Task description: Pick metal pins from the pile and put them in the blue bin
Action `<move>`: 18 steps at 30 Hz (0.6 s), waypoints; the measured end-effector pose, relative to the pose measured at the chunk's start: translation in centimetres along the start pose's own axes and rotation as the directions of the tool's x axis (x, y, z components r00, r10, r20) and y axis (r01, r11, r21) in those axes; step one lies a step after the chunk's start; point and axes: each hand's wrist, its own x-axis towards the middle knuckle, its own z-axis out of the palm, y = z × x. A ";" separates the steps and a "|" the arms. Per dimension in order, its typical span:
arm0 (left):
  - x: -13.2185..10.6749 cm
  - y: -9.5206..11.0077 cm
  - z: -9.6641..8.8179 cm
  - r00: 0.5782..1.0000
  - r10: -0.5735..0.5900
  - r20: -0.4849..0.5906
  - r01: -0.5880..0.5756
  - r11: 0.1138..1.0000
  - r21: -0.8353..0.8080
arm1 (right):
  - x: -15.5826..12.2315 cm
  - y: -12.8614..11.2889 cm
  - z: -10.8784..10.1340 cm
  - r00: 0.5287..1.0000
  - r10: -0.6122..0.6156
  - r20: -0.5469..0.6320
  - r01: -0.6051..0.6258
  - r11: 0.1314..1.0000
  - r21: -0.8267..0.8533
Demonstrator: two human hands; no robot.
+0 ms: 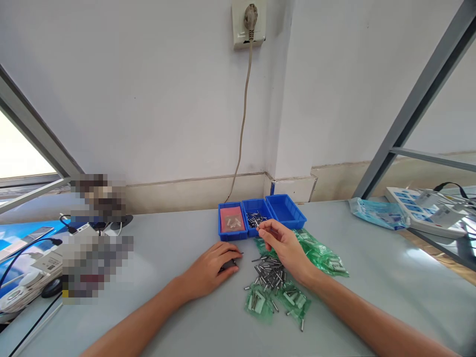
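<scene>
My left hand [213,267] rests on the table with its fingers curled round a few small metal pins, whose ends show at the fingertips. Over the front edge of the middle blue bin [256,233], my right hand [284,248] is closed in a pinch; whatever sits between thumb and forefinger is too small to make out. Thin metal pins [255,218] lie in that bin. Between the hands is a loose heap of metal pins [270,272]. Small green plastic bags [258,303] with pins in them lie in front of the heap.
The left blue bin [233,235] holds a pink card and a small clear bag. Beside the middle one stands the right blue bin [285,210]. A larger green bag [322,255] lies behind my right hand. Power strips [424,210] and cables occupy both sides; a blue-white packet [379,213] lies right.
</scene>
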 end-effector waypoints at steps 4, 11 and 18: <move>0.0 0.1 -0.1 1.000 0.005 0.001 -0.005 1.000 -0.004 | 0.0 0.2 -0.1 1.000 0.008 0.002 -0.008 1.000 -0.015; 0.0 0.1 -0.1 1.000 0.014 -0.006 -0.014 1.000 -0.006 | 0.0 0.8 -0.3 1.000 0.003 0.007 -0.002 0.999 -0.041; 0.0 0.1 -0.1 1.000 0.013 0.001 -0.013 1.000 0.001 | -0.1 0.1 -0.1 1.000 0.017 -0.008 -0.018 0.999 -0.048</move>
